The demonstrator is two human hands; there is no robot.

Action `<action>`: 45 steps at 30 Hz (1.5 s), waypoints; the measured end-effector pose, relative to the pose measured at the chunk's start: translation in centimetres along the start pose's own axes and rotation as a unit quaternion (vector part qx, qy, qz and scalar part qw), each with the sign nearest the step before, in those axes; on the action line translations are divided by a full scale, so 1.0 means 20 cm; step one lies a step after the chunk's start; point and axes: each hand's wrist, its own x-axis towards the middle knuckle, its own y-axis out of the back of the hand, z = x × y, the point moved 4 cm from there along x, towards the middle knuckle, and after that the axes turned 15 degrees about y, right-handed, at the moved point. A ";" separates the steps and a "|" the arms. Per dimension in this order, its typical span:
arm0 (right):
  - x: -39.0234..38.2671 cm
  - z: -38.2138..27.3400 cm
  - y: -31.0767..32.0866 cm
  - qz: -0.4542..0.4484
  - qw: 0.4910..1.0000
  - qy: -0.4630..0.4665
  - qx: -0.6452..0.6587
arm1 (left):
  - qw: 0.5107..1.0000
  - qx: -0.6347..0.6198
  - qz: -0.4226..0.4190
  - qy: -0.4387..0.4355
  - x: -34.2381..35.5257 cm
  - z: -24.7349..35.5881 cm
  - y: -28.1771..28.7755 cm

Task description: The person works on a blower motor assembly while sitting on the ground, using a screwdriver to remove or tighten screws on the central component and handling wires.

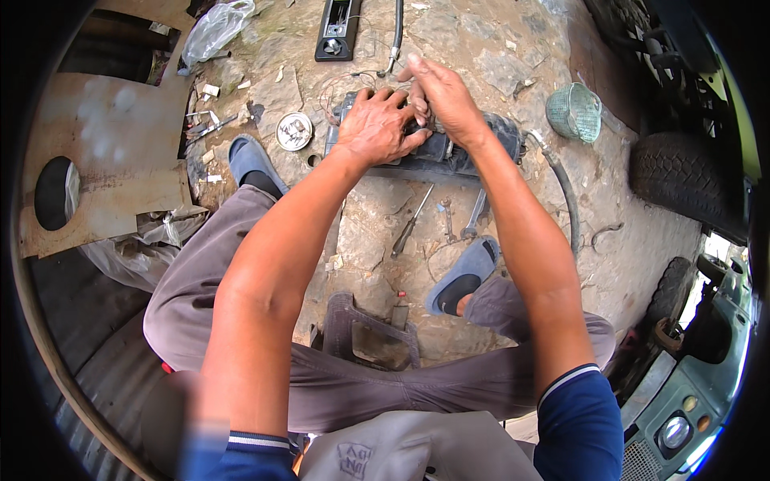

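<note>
A long black plastic housing point(437, 152) lies on the ground in front of me, with a ribbed side and thin wires at its far left. My left hand point(375, 128) rests on top of its left part, fingers spread and slightly bent, thumb toward the middle. Just right of it, my right hand point(447, 100) is tilted on edge over the housing, with some fingers stretched out and others bent down near the left fingertips. Nothing shows in either hand, though the spot between them is partly covered. A black hose point(565, 188) curves from the housing's right end.
Nearer me lie a screwdriver point(413, 220) and a wrench point(474, 215). A round tin of small parts point(293, 131) stands left, a green mesh basket point(574, 112) right. A black control panel point(337, 32) lies beyond. A tyre point(682, 176) borders the right, a rusty metal sheet point(120, 176) the left.
</note>
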 end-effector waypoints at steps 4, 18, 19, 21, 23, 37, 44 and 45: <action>0.02 0.05 -0.03 0.030 0.999 -0.017 -0.008 | 1.000 -0.012 0.020 -0.001 0.00 -0.01 -0.01; 0.05 0.04 -0.09 0.051 0.956 0.095 -0.273 | 0.999 0.028 -0.001 -0.018 0.01 -0.02 -0.05; 0.05 0.03 -0.10 0.050 0.952 0.092 -0.288 | 1.000 0.026 -0.007 -0.014 0.01 -0.02 -0.05; 0.04 0.01 -0.07 0.051 0.945 0.077 -0.314 | 0.999 0.025 0.007 -0.024 0.02 -0.02 -0.03; 0.01 -0.05 -0.05 0.010 0.875 0.083 -0.477 | 0.999 0.037 -0.006 -0.021 0.03 -0.01 -0.03; -0.13 -0.36 0.27 -0.197 0.873 -0.068 -0.441 | 0.999 0.027 -0.015 -0.018 0.02 0.04 0.02; -0.26 -0.23 0.36 -0.192 0.865 0.018 -0.463 | 0.999 0.031 0.019 -0.032 0.01 0.02 0.03; -0.26 -0.23 0.36 -0.194 0.865 0.019 -0.462 | 0.999 0.033 0.008 -0.029 0.01 0.03 0.02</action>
